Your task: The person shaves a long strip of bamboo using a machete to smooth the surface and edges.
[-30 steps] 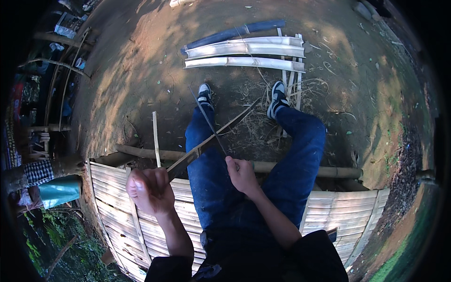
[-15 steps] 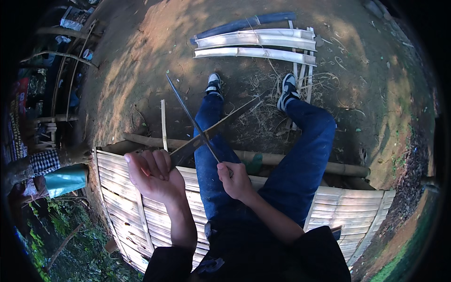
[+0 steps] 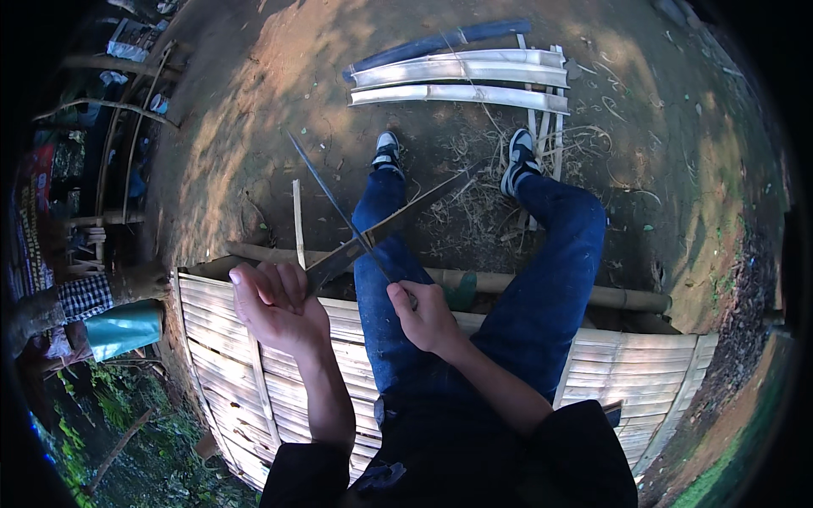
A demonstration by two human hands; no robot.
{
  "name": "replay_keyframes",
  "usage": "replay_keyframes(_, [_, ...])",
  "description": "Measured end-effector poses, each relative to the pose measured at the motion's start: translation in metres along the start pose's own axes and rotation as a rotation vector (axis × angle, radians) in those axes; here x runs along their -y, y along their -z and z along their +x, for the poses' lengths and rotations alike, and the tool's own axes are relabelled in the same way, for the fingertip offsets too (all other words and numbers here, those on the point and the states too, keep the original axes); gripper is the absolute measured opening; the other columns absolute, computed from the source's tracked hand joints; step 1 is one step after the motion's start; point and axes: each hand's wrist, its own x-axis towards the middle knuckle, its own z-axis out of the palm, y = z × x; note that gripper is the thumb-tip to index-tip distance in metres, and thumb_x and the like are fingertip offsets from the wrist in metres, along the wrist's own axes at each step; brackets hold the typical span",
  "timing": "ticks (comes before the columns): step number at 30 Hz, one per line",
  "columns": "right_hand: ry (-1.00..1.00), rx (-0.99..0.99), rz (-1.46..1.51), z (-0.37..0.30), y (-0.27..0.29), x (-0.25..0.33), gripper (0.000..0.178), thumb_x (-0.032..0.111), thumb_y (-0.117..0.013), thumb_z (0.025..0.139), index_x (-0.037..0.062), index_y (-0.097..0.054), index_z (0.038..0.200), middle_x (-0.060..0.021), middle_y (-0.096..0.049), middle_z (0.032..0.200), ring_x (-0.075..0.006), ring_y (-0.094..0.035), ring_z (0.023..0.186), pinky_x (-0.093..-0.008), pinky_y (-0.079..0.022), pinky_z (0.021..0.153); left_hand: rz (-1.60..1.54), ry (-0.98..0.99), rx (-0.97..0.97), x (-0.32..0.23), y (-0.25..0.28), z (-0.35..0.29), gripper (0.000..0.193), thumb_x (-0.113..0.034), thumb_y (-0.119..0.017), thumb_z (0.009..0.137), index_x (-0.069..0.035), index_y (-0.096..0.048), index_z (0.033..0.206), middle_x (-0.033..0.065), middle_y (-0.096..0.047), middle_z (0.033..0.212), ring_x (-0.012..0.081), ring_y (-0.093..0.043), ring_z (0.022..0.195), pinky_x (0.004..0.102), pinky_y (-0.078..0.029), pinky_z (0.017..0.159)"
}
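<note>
My left hand [image 3: 284, 309] is closed, palm side up, around the near end of a broad dark blade [image 3: 423, 201]. This blade tapers away to the far right and has a pale line along its upper edge; its grip is hidden by my fingers. In my closed right hand [image 3: 423, 315] is a long narrow blade [image 3: 326, 184], slanting up to the far left. The two blades cross over my left thigh and appear to touch there. Whether the narrow one is a knife seen edge-on, I cannot tell.
I sit on a bamboo-slat bench [image 3: 216, 326]. A thin bamboo stick [image 3: 298, 224] stands beyond my left hand. Split bamboo lengths [image 3: 461, 68] lie past my feet, near scattered shavings [image 3: 474, 135]. At the left is a green cloth-like sheet [image 3: 125, 328].
The narrow blade's tip has swung a little to the left, and the crossing point has shifted slightly. Both hands keep their hold.
</note>
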Motion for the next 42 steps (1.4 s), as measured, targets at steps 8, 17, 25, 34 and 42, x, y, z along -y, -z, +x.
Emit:
replay_keyframes(8, [0.28, -0.008, -0.039, 0.008, 0.004, 0.022, 0.041, 0.033, -0.053, 0.094, -0.0033, -0.059, 0.076, -0.0185, -0.053, 0.054, -0.0325, -0.056, 0.047, -0.04, -0.038, 0.047, -0.049, -0.023, 0.072, -0.001, -0.013, -0.017, 0.045, -0.034, -0.044, 0.099, -0.013, -0.031, 0.062, -0.0032, -0.021, 0.048, 0.0063, -0.016, 0.039, 0.0246, -0.014, 0.041])
replay_keyframes(17, [-0.309, -0.199, -0.074, 0.023, 0.04, -0.057, 0.056, 0.046, -0.042, 0.099, 0.0042, -0.049, 0.062, -0.0001, -0.047, 0.053, -0.0074, -0.046, 0.045, -0.0241, -0.037, 0.043, -0.023, -0.042, 0.234, -0.002, -0.006, -0.018, 0.044, -0.033, -0.039, 0.101, -0.015, -0.03, 0.062, -0.0041, -0.021, 0.049, 0.0068, -0.015, 0.039, 0.0245, -0.017, 0.044])
replay_keyframes(25, [0.177, 0.036, -0.099, 0.006, 0.032, 0.032, 0.049, 0.037, -0.045, 0.099, -0.0014, -0.051, 0.07, -0.004, -0.048, 0.053, -0.0107, -0.05, 0.05, -0.0278, -0.037, 0.047, 0.0, -0.08, 0.468, -0.001, -0.015, -0.036, 0.043, -0.037, -0.038, 0.101, -0.014, -0.034, 0.065, -0.0045, -0.027, 0.048, 0.0065, -0.019, 0.038, 0.0245, -0.02, 0.046])
replay_keyframes(34, [-0.535, -0.018, 0.316, 0.031, 0.062, -0.045, 0.058, 0.052, -0.037, 0.098, 0.0073, -0.042, 0.062, 0.0005, -0.041, 0.052, -0.0049, -0.035, 0.038, -0.0218, -0.029, 0.036, -0.05, -0.05, 0.465, 0.001, 0.013, -0.02, 0.041, -0.035, -0.039, 0.101, -0.015, -0.035, 0.065, -0.0056, -0.025, 0.046, 0.0058, -0.015, 0.037, 0.0239, -0.018, 0.044])
replay_keyframes(42, [0.202, 0.147, -0.015, 0.033, 0.039, -0.005, 0.049, 0.036, -0.046, 0.098, 0.0016, -0.048, 0.063, -0.0004, -0.046, 0.053, -0.0073, -0.044, 0.046, -0.025, -0.033, 0.046, -0.059, -0.058, 0.554, 0.0, 0.007, -0.009, 0.05, -0.036, -0.057, 0.094, -0.011, -0.033, 0.059, -0.005, -0.024, 0.047, 0.0058, -0.018, 0.039, 0.0247, -0.015, 0.041])
